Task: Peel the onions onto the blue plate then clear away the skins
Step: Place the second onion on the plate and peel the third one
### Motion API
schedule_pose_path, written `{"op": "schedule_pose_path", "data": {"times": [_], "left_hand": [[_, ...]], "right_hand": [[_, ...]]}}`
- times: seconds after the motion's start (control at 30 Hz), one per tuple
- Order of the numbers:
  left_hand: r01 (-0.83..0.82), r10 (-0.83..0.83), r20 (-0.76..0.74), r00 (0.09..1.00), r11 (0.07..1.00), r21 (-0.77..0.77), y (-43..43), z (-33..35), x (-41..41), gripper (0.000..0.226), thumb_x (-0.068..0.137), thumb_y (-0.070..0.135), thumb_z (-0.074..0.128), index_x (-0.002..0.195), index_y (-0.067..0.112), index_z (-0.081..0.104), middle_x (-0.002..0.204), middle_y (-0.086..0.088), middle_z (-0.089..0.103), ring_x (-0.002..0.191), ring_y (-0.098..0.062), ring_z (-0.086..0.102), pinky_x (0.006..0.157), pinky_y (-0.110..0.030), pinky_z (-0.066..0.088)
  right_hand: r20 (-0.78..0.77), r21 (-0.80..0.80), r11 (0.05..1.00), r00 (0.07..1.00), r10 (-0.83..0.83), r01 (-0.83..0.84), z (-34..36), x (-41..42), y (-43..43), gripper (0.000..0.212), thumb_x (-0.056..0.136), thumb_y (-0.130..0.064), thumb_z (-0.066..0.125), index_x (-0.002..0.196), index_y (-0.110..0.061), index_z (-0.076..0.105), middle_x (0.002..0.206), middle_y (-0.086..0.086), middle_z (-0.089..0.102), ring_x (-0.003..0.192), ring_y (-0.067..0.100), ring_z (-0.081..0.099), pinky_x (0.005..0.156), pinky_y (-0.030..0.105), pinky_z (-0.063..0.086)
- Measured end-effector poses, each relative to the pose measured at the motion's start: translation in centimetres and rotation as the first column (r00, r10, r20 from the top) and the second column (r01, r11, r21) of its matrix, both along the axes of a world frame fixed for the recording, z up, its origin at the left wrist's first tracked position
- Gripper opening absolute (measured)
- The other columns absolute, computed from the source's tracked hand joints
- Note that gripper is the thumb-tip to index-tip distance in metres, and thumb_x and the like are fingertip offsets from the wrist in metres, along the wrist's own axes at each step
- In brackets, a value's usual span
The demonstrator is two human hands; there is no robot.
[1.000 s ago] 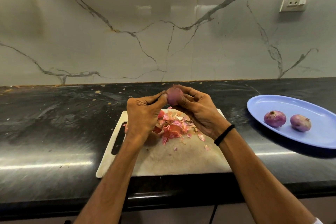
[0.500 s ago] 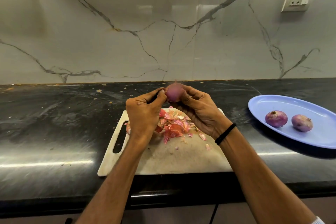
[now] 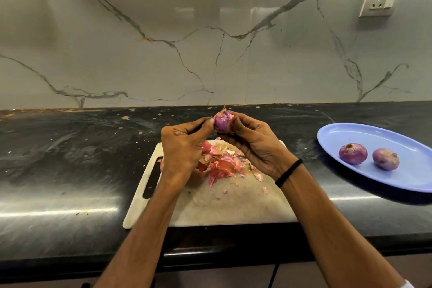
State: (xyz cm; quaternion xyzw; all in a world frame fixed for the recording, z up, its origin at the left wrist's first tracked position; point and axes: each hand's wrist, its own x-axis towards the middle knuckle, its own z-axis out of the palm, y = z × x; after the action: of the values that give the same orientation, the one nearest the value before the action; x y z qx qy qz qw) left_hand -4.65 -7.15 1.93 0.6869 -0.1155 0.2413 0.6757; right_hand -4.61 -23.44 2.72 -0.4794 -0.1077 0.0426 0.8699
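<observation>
Above the far edge of the white cutting board [image 3: 224, 206], both hands meet on a small purple onion [image 3: 221, 122]. My right hand [image 3: 254, 147] grips the onion from the right and below. My left hand [image 3: 183, 147] pinches at the onion's left side with thumb and fingertips. A bit of loose skin sticks up at the onion's top. A pile of pink and red onion skins [image 3: 222, 161] lies on the board under the hands. The blue plate [image 3: 374, 138] at the right holds two peeled onions [image 3: 353, 153] [image 3: 385, 159].
The board lies on a black stone counter [image 3: 70, 159] speckled with crumbs, its front edge just beyond the board. A marble-patterned wall [image 3: 210, 42] stands behind, with a wall socket [image 3: 378, 1] at the upper right.
Both hands have lifted the onion slightly up and away from the board. The onion has turned in the fingers, and a tuft of skin now shows at its top.
</observation>
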Motion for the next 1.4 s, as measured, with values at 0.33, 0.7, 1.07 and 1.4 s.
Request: {"op": "schedule_pose_path", "data": {"times": [0.33,0.7,1.07,1.4], "left_hand": [[-0.1,0.1,-0.037,0.994,0.995,-0.005,-0.04,0.15,0.02,0.013,0.084,0.017,0.077,0.089,0.029,0.074,0.076,0.014,0.074,0.074,-0.005,0.073,0.07,-0.02,0.059],[0.083,-0.089,-0.081,0.993,0.994,-0.074,-0.21,0.17,0.12,0.024,0.086,0.017,0.073,0.111,0.015,0.073,0.095,0.007,0.075,0.093,-0.005,0.072,0.078,-0.018,0.057],[0.09,-0.089,-0.014,0.996,0.994,0.069,-0.17,-0.2,0.36,0.038,0.078,0.02,0.079,0.114,0.008,0.073,0.101,-0.001,0.076,0.093,-0.007,0.073,0.085,-0.024,0.058],[-0.166,0.135,0.171,0.976,0.97,0.18,-0.56,-0.75,0.12,0.027,0.08,0.014,0.081,0.106,0.014,0.071,0.089,0.008,0.072,0.073,0.01,0.068,0.067,-0.011,0.055]], "right_hand": [[-0.003,-0.023,0.996,0.996,0.087,-0.087,0.1,-0.37,0.43,0.052,0.083,-0.02,0.06,0.13,0.002,0.057,0.117,0.02,0.069,0.103,0.029,0.07,0.081,0.031,0.06],[0.016,-0.036,0.999,1.0,0.012,-0.011,-0.21,0.34,-0.09,0.042,0.092,-0.022,0.055,0.131,-0.005,0.059,0.126,0.018,0.064,0.104,0.025,0.068,0.083,0.032,0.06],[-0.014,0.016,0.999,0.999,-0.036,0.036,-0.41,0.51,-0.06,0.04,0.096,-0.026,0.052,0.125,0.0,0.061,0.113,0.016,0.07,0.098,0.023,0.07,0.086,0.035,0.06],[-0.075,0.009,0.999,0.997,-0.031,0.032,-0.54,0.3,0.51,0.042,0.102,-0.025,0.046,0.127,0.008,0.057,0.117,0.022,0.068,0.098,0.027,0.071,0.078,0.034,0.061]]}}
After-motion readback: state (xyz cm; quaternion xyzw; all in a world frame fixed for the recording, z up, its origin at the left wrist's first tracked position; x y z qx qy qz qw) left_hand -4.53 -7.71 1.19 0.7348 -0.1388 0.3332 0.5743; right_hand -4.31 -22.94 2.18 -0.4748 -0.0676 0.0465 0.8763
